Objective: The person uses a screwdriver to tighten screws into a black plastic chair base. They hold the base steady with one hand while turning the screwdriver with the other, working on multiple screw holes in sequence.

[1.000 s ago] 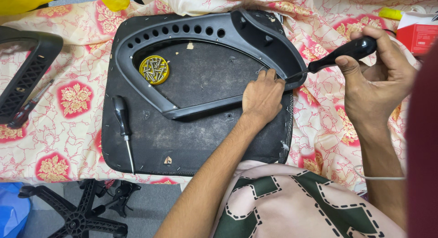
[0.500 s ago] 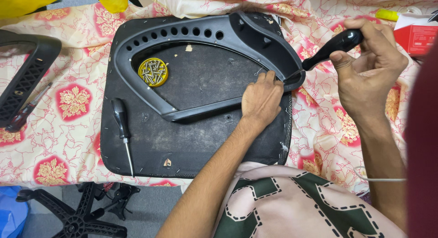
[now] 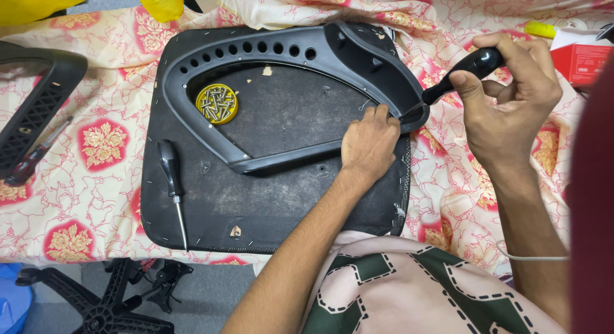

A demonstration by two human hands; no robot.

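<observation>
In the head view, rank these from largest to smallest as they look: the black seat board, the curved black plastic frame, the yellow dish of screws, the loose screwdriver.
1. Black seat board.
2. Curved black plastic frame lying on it.
3. Loose screwdriver, long but thin.
4. Yellow dish of screws, shorter though wider; these last two are close.

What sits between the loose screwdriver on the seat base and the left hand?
In the head view, the lower bar of the black plastic armrest frame crosses between the loose screwdriver and the left hand; otherwise bare black seat base.
</observation>
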